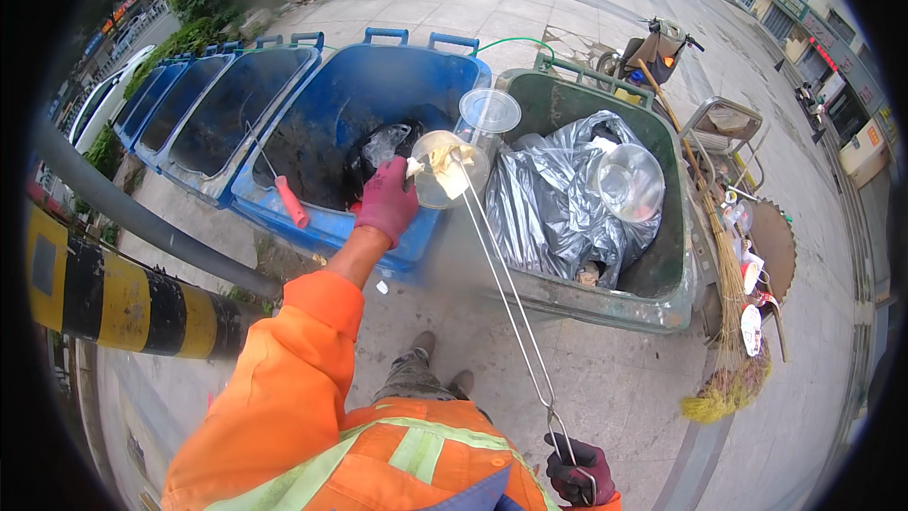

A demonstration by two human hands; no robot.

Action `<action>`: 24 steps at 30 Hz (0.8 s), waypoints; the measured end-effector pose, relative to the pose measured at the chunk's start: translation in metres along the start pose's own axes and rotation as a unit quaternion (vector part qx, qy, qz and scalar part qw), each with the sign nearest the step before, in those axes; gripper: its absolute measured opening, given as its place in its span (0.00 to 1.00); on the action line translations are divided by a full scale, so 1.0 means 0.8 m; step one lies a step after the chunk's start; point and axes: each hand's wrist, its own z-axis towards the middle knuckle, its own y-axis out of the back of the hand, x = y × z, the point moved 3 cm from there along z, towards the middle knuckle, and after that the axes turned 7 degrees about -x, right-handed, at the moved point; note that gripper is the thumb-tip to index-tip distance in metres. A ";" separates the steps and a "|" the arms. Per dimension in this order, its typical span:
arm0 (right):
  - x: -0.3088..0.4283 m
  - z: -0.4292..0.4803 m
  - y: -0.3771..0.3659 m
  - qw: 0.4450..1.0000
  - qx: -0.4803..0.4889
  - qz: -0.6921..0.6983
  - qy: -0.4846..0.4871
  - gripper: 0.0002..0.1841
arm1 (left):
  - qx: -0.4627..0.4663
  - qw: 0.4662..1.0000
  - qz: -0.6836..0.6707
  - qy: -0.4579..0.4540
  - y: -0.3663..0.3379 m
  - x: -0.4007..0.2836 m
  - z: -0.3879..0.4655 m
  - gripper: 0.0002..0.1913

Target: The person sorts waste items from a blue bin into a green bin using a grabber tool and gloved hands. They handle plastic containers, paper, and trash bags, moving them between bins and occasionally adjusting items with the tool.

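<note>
My left hand [387,200], in a pink glove, grips the edge of a clear round plastic tub [425,188], tilted over the gap between two bins. Crumpled pale tissue [450,176] lies at the tub's mouth, with the tips of long metal tongs [505,289] against it. The tongs' looped handles are in my gloved right hand [580,470], low in front of me. A clear round lid [489,110] is just beyond the tub. In the green bin [603,312] are a dark plastic bag [535,199] and another clear tub [631,183]. The blue bin [340,238] contains a black bag [362,156].
A red-handled metal hook [291,202] hangs over the blue bin's front rim. More blue bins [195,188] line up leftward. A grey pipe [163,206] and striped post [135,298] flank my left. On the right are a broom [723,284], litter [750,326] and a scooter [649,53].
</note>
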 end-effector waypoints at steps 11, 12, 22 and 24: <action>0.118 -0.023 0.043 0.700 -0.189 -0.606 0.328 0.36 | 0.046 0.995 0.076 -0.040 0.013 -0.008 0.023 0.14; 0.135 -0.031 0.048 0.607 -0.237 -0.677 0.343 0.37 | 0.049 0.995 0.087 -0.025 0.015 -0.011 0.030 0.14; 0.122 -0.038 0.054 0.564 -0.249 -0.718 0.324 0.36 | 0.086 0.994 0.060 -0.024 -0.008 -0.031 0.013 0.13; 0.114 -0.047 0.024 0.655 -0.189 -0.658 0.318 0.36 | 0.103 0.992 0.058 -0.038 -0.008 -0.038 0.007 0.13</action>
